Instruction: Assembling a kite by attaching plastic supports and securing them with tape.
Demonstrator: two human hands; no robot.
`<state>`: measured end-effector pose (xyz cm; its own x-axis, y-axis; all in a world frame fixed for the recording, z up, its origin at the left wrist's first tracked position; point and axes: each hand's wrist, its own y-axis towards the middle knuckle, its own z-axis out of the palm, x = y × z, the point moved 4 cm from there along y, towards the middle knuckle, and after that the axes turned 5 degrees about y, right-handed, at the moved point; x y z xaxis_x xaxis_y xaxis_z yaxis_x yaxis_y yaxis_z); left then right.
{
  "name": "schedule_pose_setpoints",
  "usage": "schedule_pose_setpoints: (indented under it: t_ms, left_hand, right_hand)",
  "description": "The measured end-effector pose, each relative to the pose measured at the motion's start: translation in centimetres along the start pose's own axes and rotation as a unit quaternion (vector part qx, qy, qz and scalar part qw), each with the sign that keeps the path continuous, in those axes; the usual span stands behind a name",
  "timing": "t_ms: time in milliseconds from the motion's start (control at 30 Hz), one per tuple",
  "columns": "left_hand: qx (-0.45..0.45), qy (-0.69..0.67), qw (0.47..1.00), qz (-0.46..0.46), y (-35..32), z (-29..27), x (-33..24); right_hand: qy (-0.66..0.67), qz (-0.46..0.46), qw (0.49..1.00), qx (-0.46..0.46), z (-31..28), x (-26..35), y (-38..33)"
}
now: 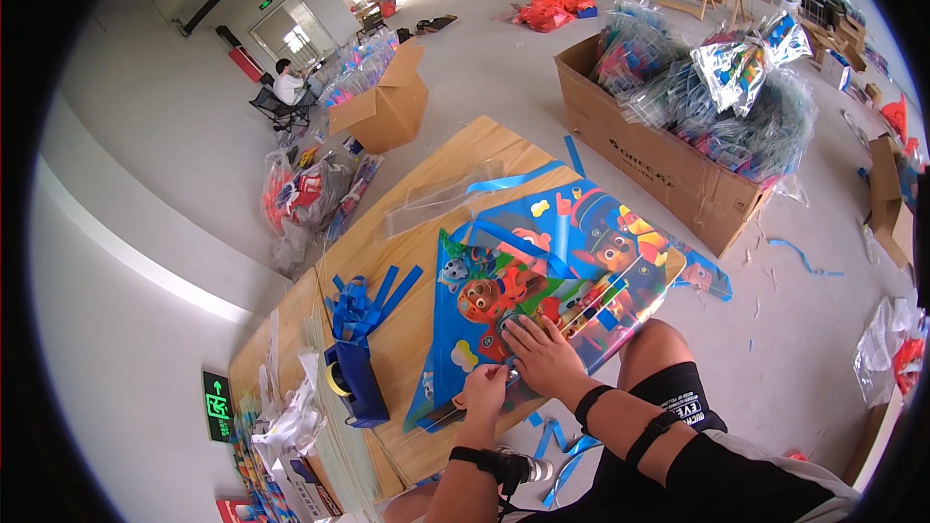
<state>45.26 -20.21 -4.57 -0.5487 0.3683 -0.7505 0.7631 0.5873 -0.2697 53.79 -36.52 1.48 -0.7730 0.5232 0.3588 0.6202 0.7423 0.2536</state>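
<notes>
A glossy blue sheet [465,295] printed with cartoon dogs lies across the wooden table, partly folded over. My right hand [544,353] rests flat on it near its front edge, fingers stretched out. Just left of that, my left hand [484,387] is closed in a pinch at the same edge; whatever is between its fingertips is hidden. Blue ribbon [528,244] loops over the sheet. On the left stand a blue tape dispenser [366,389] with a yellow-edged roll and, beyond it, a bunch of blue ribbon [356,308].
Clear plastic film [436,201] lies on the far part of the wooden table [484,140]. A large cardboard box [649,140] of plastic-wrapped packs stands beyond it. Another open carton [392,116] is at the far left, near a seated person. Blue ribbon [560,446] hangs by my legs.
</notes>
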Motion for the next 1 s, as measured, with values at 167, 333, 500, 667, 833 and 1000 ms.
schedule_pose_setpoints:
  t_ms: [167,333,500,667,833,1000]
  left_hand:
    - [-0.011,0.068,0.998,-0.005,-0.1,0.2,-1.4]
    - [-0.023,0.125,0.992,-0.019,-0.5,-0.2,-2.6]
    - [-0.039,0.156,0.987,-0.005,-1.5,-0.4,-4.6]
    - [-0.032,0.162,0.986,0.002,-1.6,-0.6,-4.8]
    - [-0.012,0.17,0.985,-0.002,-1.5,-0.7,-5.2]
    - [-0.031,0.206,0.978,0.032,-1.4,-0.9,-4.9]
  right_hand:
    - [-0.005,0.006,1.0,0.007,0.1,-0.5,-0.2]
    - [-0.002,0.006,1.0,0.006,-0.1,-0.4,-0.2]
    - [-0.005,0.006,1.0,0.003,0.0,-0.6,-0.3]
    - [-0.002,0.003,1.0,-0.002,-0.1,-0.5,-0.2]
    - [0.006,0.008,1.0,0.003,0.1,-0.5,-0.2]
    - [0.007,0.006,1.0,0.002,-0.1,-0.3,-0.3]
